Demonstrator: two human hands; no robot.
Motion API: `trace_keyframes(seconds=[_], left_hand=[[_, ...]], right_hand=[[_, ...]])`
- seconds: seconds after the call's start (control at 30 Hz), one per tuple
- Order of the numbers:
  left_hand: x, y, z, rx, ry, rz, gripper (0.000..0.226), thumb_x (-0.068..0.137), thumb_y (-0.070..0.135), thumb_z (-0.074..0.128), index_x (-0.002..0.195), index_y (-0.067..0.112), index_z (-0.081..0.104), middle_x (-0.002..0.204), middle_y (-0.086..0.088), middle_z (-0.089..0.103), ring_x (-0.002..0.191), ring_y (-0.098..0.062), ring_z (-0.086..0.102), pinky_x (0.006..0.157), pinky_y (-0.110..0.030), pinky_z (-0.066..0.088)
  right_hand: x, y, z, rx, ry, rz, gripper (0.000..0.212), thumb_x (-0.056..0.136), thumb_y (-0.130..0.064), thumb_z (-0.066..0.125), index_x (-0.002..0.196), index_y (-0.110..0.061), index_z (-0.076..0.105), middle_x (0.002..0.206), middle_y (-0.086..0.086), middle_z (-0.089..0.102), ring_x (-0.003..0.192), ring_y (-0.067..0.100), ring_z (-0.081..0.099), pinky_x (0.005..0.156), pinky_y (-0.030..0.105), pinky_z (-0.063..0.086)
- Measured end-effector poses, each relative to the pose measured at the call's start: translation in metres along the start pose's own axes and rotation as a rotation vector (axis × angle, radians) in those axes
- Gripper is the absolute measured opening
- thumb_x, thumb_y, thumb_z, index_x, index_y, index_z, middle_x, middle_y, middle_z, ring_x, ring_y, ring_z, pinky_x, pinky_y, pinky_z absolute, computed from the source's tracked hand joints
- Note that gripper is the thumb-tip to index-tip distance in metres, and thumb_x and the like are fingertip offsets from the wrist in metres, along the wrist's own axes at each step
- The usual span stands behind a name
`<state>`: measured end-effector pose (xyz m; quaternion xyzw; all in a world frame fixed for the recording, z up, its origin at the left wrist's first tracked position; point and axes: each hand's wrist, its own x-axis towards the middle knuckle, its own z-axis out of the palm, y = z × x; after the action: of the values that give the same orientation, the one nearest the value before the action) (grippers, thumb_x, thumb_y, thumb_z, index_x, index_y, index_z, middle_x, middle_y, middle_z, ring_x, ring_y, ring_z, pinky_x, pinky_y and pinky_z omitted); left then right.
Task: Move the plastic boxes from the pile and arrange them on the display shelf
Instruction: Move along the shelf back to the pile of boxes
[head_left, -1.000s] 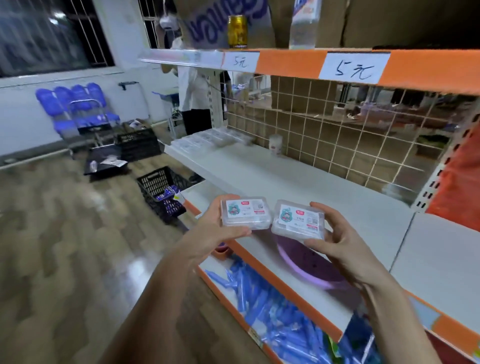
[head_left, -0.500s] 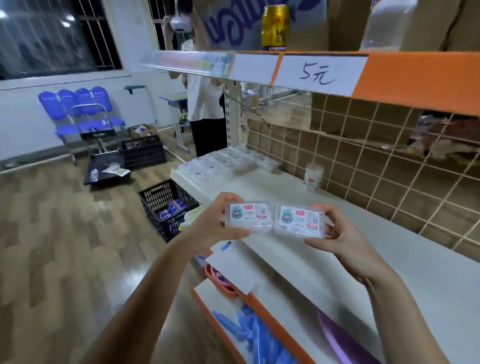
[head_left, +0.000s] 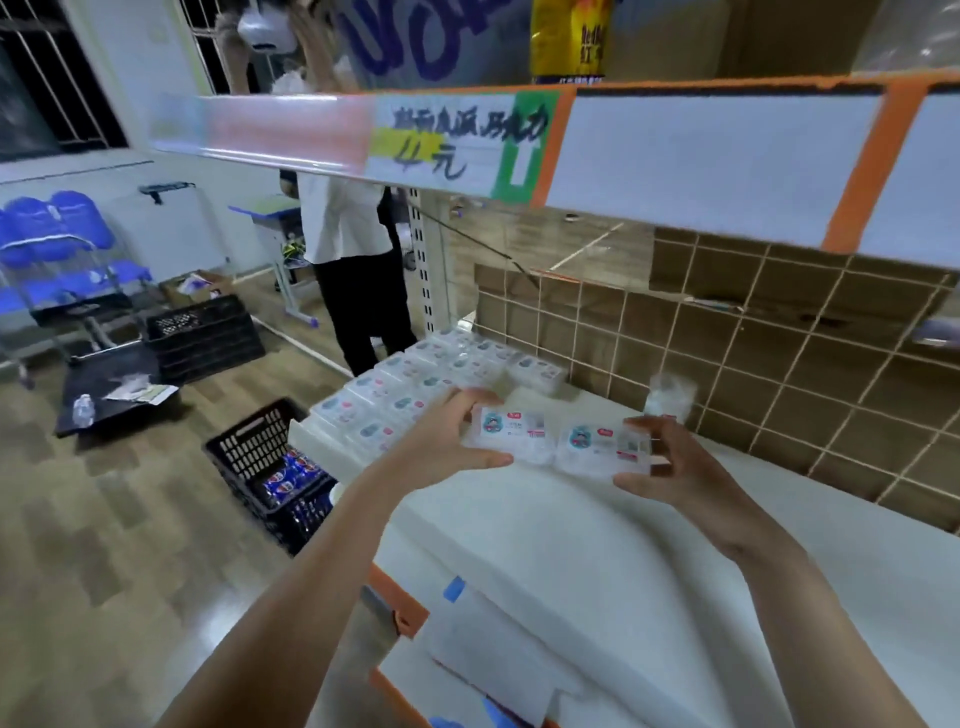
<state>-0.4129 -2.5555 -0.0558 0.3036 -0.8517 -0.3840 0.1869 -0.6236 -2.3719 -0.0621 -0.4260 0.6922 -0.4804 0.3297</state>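
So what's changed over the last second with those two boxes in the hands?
Both hands carried their boxes leftward along the white shelf, from above the purple basin, now out of view, to just beside the rows of boxes already laid out. The grips are unchanged: the left hand holds the left box, the right hand holds the right box, side by side, labels up. Neither is set down yet.

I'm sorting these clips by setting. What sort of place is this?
Most likely a small shop, or a mock-up of one. A handwritten price label fronts the upper shelf, rows of plastic boxes sit on the display shelf, and a black crate of packaged goods stands on the floor.
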Motion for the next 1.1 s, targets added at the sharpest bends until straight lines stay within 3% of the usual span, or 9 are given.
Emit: trace_keyframes(seconds=[0.13, 0.23, 0.4, 0.57, 0.8, 1.1], left_hand=[[0.052, -0.021, -0.022, 0.137, -0.094, 0.089, 0.056, 0.073, 0.032, 0.080, 0.119, 0.033, 0.049, 0.116, 0.009, 0.046, 0.104, -0.008, 0.046, 0.077, -0.012, 0.038], [0.089, -0.031, -0.031, 0.253, -0.148, 0.142, 0.058, 0.074, 0.032, 0.077, 0.124, 0.030, 0.048, 0.113, 0.008, 0.045, 0.107, -0.010, 0.044, 0.084, -0.019, 0.035], [0.135, -0.039, -0.026, 0.454, -0.249, 0.231, 0.063, 0.075, 0.036, 0.075, 0.131, 0.027, 0.046, 0.126, 0.002, 0.052, 0.117, -0.019, 0.042, 0.092, -0.027, 0.030], [0.159, -0.057, -0.017, 0.532, -0.272, 0.288, 0.069, 0.074, 0.037, 0.075, 0.135, 0.026, 0.043, 0.135, -0.002, 0.051, 0.124, -0.024, 0.040, 0.101, -0.037, 0.028], [0.172, -0.075, -0.020, 0.571, -0.323, 0.308, 0.069, 0.074, 0.049, 0.073, 0.135, 0.032, 0.047, 0.137, -0.005, 0.036, 0.131, -0.026, 0.025, 0.109, -0.037, 0.018], [0.178, -0.080, -0.016, 0.634, -0.282, 0.334, 0.067, 0.080, 0.054, 0.065, 0.138, 0.030, 0.043, 0.138, -0.003, 0.039, 0.131, -0.025, 0.026, 0.108, -0.037, 0.020]], right_hand=[[0.026, -0.004, 0.021, 0.098, 0.090, 0.065, 0.062, 0.068, -0.019, 0.082, 0.120, -0.030, 0.051, 0.113, -0.003, 0.062, 0.095, 0.019, 0.065, 0.079, 0.025, 0.052], [0.042, -0.008, 0.034, 0.113, 0.170, 0.107, 0.059, 0.075, -0.011, 0.078, 0.125, -0.024, 0.049, 0.112, -0.002, 0.061, 0.093, 0.018, 0.064, 0.070, 0.021, 0.052], [0.054, -0.008, 0.050, 0.096, 0.294, 0.177, 0.062, 0.068, -0.020, 0.080, 0.122, -0.025, 0.051, 0.113, 0.000, 0.057, 0.094, 0.022, 0.062, 0.081, 0.030, 0.052], [0.055, -0.006, 0.066, 0.089, 0.369, 0.224, 0.056, 0.076, -0.008, 0.076, 0.123, -0.024, 0.049, 0.114, 0.001, 0.057, 0.094, 0.016, 0.058, 0.077, 0.022, 0.048], [0.053, -0.002, 0.089, 0.023, 0.395, 0.250, 0.060, 0.075, -0.011, 0.077, 0.125, -0.026, 0.047, 0.114, -0.001, 0.058, 0.089, 0.013, 0.056, 0.074, 0.017, 0.046], [0.068, -0.001, 0.108, -0.108, 0.373, 0.241, 0.060, 0.074, -0.018, 0.078, 0.122, -0.035, 0.046, 0.121, 0.002, 0.049, 0.094, 0.003, 0.048, 0.071, 0.013, 0.040]])
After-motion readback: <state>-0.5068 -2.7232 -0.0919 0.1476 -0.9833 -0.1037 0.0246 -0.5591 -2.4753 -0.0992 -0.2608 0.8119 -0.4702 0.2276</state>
